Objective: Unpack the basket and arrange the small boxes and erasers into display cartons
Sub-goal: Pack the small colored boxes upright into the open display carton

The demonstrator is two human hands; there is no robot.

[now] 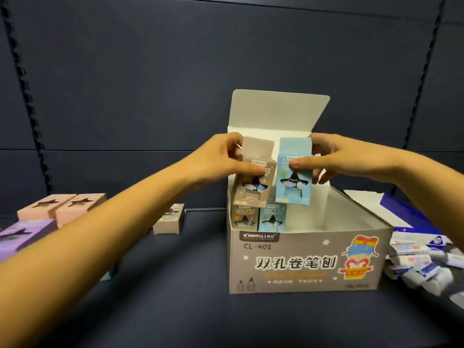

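Observation:
A grey display carton [301, 262] stands open on the dark shelf, its lid flap raised at the back. My left hand [221, 159] holds a small brown box [253, 182] above the carton's left rear corner. Beside it, my right hand [334, 159] grips a small light-blue box [293, 184] over the same area. Both boxes are upright and slightly tilted, side by side. Inside the carton, at its left front, a brown box [244, 217] and a light-blue box [272, 218] stand upright. The rest of the carton's inside shows white.
On the shelf to the left lie two pink boxes [62, 205], a purple box [22, 237] and a small brown box [168, 219]. At the right, a pile of wrapped erasers [421, 262] lies beside a blue and white carton [411, 214]. The dark back panel stands close behind.

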